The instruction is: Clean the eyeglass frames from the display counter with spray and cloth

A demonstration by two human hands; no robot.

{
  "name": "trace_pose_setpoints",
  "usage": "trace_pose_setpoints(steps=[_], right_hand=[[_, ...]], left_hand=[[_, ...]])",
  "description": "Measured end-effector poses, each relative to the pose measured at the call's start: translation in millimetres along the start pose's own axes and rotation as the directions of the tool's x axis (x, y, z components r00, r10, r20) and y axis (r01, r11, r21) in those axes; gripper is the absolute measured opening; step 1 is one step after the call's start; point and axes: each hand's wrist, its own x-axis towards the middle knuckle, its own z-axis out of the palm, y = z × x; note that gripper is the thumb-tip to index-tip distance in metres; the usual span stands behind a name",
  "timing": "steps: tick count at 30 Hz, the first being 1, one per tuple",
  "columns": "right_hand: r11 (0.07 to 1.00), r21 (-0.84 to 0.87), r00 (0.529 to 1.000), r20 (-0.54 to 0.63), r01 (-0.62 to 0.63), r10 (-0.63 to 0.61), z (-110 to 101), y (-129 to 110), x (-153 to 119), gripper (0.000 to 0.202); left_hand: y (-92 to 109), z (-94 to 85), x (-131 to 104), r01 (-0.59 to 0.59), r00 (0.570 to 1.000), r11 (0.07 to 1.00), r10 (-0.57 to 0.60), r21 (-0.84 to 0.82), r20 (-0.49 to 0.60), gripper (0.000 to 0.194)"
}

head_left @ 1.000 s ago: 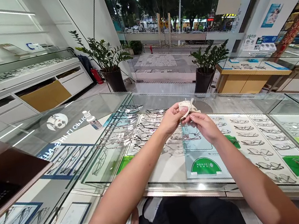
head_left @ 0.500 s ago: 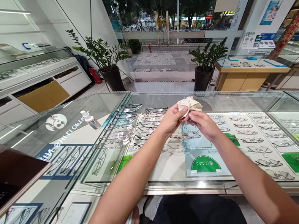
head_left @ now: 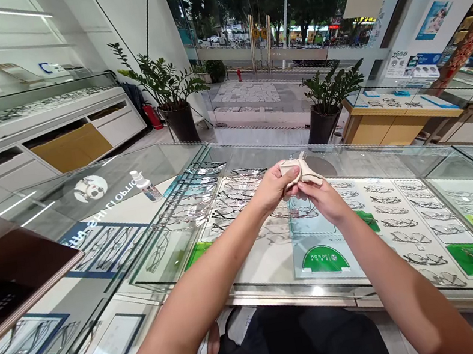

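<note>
Both my hands meet above the glass counter, around a cream cloth (head_left: 302,170). My left hand (head_left: 275,187) is closed on the cloth from the left, its thumb pressed on top. From the right, my right hand (head_left: 320,196) pinches the lower edge of the cloth. Part of a thin wire-like frame seems to show at the cloth, but its shape is too small to make out. Beneath the glass, rows of eyeglasses (head_left: 386,210) lie around a green MOHOE sign (head_left: 325,259).
A white spray bottle (head_left: 145,187) stands on the counter at the left. A dark brown panel (head_left: 9,266) juts in at the left edge. Beyond the glass counter (head_left: 285,298) are two potted plants (head_left: 181,122) and a wooden display table (head_left: 391,119).
The cloth has changed shape between my fingers, with its right side now stretched down toward my right hand. The view has shifted slightly. Both hands keep their hold.
</note>
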Motion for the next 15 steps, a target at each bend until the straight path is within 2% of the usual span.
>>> trace_pose_setpoints(steps=[3, 5, 11, 15], right_hand=[[0.998, -0.047, 0.997, 0.075, 0.030, -0.026, -1, -4, -2, 0.028], [0.998, -0.048, 0.996, 0.085, 0.038, -0.034, -2, -7, -3, 0.028], [1.000, 0.013, 1.000, -0.010, -0.010, 0.010, -4, -14, -3, 0.031], [0.998, 0.057, 0.999, -0.021, -0.037, 0.038, -3, -16, -2, 0.032]], left_hand=[[3, -0.1, -1, -0.032, 0.999, 0.998, 0.031, 0.050, 0.032, 0.053], [5, -0.6, -1, -0.041, 0.998, 0.998, 0.039, 0.053, 0.056, 0.055], [9, -1.6, -2, -0.046, 0.996, 0.998, 0.049, -0.048, 0.069, 0.050], [9, 0.0, -3, -0.015, 0.994, 0.997, 0.024, -0.082, 0.107, 0.053]])
